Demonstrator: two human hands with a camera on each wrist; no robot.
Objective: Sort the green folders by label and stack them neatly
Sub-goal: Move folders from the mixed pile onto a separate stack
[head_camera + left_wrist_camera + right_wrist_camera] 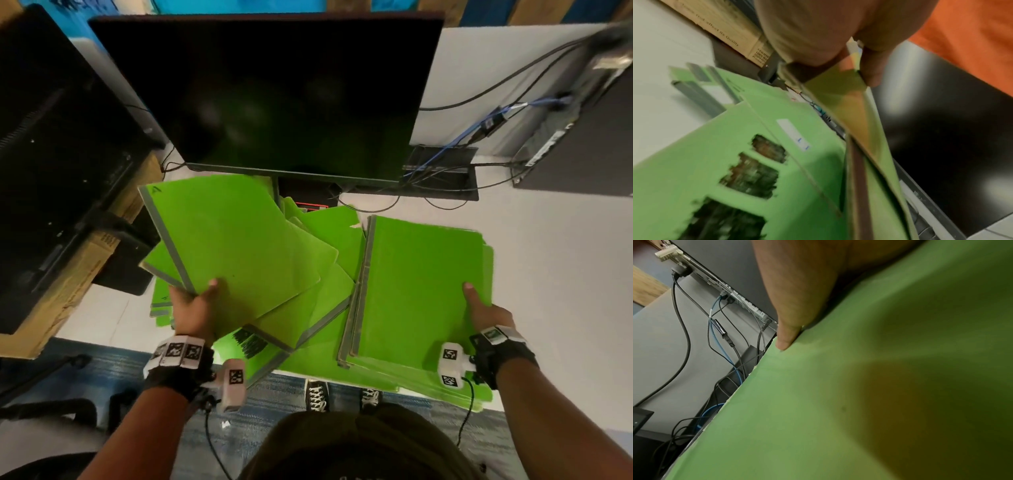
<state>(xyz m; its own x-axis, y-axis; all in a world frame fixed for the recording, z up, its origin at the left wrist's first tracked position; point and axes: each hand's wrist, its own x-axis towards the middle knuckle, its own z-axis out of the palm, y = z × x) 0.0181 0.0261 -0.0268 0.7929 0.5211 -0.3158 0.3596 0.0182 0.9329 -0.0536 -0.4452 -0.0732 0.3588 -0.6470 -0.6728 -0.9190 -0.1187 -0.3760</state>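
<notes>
Green folders with grey spines cover the white desk. My left hand grips a raised folder marked "A" at its near edge, thumb on top; in the left wrist view the folder is pinched between thumb and fingers. My right hand holds the right stack of folders at its near right corner, thumb lying on the top cover. A loose heap of folders lies between, one with black scribbles.
A dark monitor stands just behind the folders. A second black screen on a cardboard box is at the left. A computer case with cables sits at the right rear. The desk's near edge runs under the folders.
</notes>
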